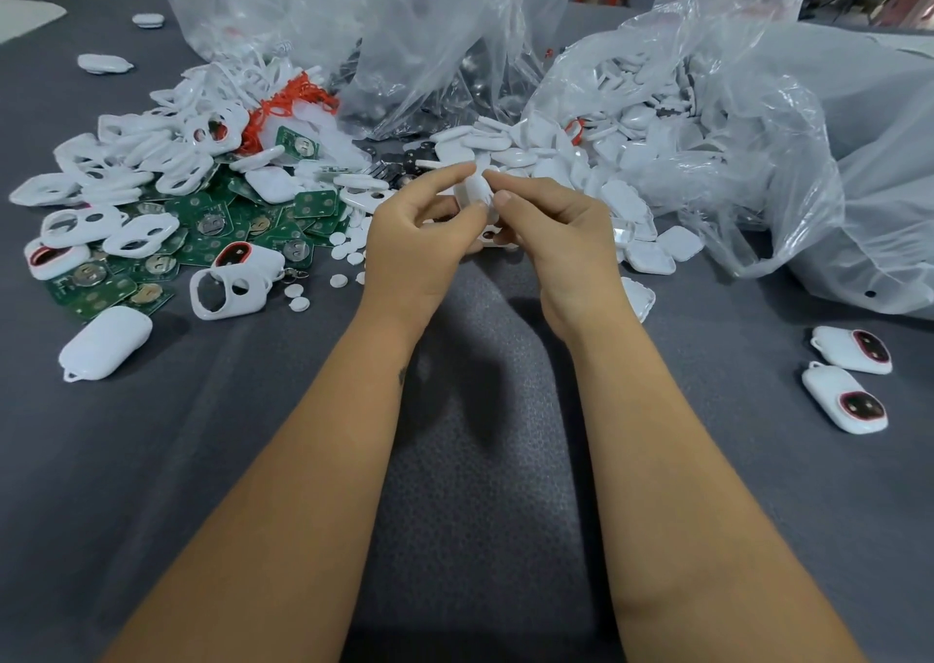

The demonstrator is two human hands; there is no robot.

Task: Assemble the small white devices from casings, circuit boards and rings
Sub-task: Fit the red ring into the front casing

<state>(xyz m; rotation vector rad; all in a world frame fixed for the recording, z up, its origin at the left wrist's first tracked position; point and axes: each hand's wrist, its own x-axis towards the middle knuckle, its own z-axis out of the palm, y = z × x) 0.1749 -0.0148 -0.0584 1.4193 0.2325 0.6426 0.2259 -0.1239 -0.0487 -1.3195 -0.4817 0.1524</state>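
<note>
Both hands pinch one white casing (474,192) | left hand (419,238), right hand (561,238) fingers curled | contents probably hidden

Casing (475,192) in my fingers: smooth white plastic with a slight sheen.
Table cover (480,409): grey woven cloth, matt, with a fine pebbled texture.
Circuit boards (212,227): green laminate, semi-gloss, each carrying a dull metal coin-cell clip.
Loose casings (146,167): glossy white moulded plastic.
Bags (758,131): thin clear plastic film, crinkled and shiny.
Finished devices (844,399): white plastic shells with dark glossy windows rimmed in red.
Discs (295,291): small, matt white.
</note>
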